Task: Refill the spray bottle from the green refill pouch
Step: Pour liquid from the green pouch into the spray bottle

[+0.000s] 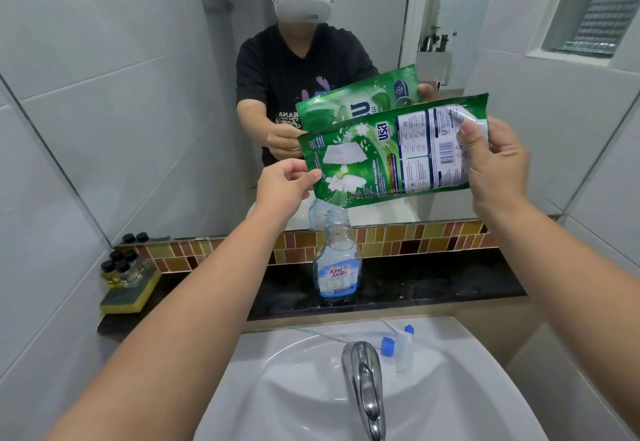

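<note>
While both hands hold the green refill pouch (388,153) tipped over the spray bottle (337,260), pouch lies nearly horizontal, lower-left corner right above the bottle's open neck; can't tell if liquid is flowing. Left hand (287,184) grip: thumb + fingers pinching the pouch's left edge near that low corner. Right hand (495,170) grip: fingers wrapped round the raised right end, thumb on the printed back panel.

Bottle: clear, blue/white "King's Stella" label, uncapped, upright on the black counter (433,284) directly behind the sink (311,388), w/ a little liquid at the bottom. Trigger sprayer head (398,347) (blue nozzle + collar, dip tube attached) lies on the sink rim, front-right of the bottle, just right of the chrome faucet (363,381).

Far left of the bottle on the counter: yellow/green sponge (130,297) w/ small black-capped vials (119,267) on top. Mosaic tile strip (415,236) runs behind the bottle, mirror (173,94) above it reflecting the pouch and person.
</note>
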